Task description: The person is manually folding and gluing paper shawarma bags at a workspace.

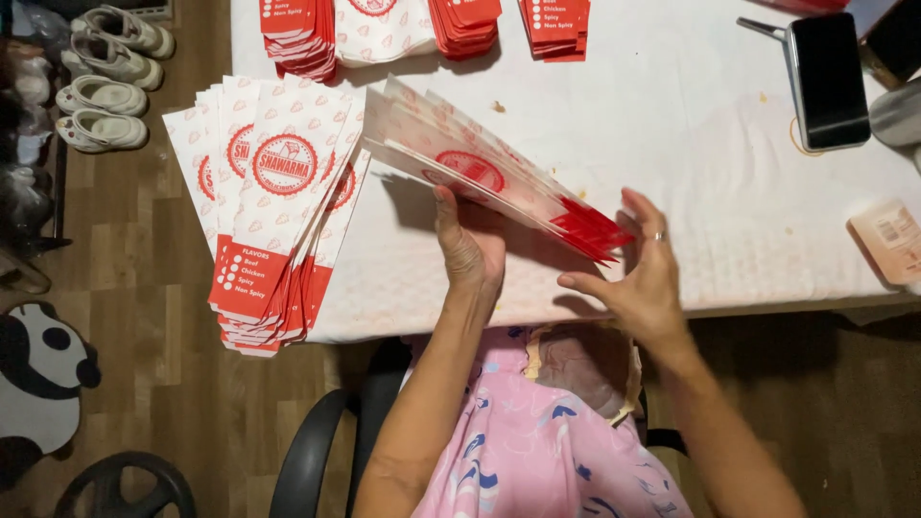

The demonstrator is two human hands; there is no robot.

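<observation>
Two hands hold a fanned sheaf of paper bags (484,173) above the table's (729,192) near edge. Left hand (468,245) props it from beneath, fingers pressed together; right hand (638,273) steadies the red ends, fingers spread.

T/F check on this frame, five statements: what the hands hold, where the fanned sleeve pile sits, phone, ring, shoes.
1. Both hands hold a stack of flat red-and-white paper sleeves above the white table. True: the left hand supports it underneath, the right hand is at its red end.
2. The fanned pile of paper sleeves lies at the table's right edge. False: it is at the left edge, overhanging.
3. The black phone lies on the floor. False: on the table, top right.
4. The right hand wears a ring. True.
5. Light shoes sit on the wooden floor at left. True.
</observation>
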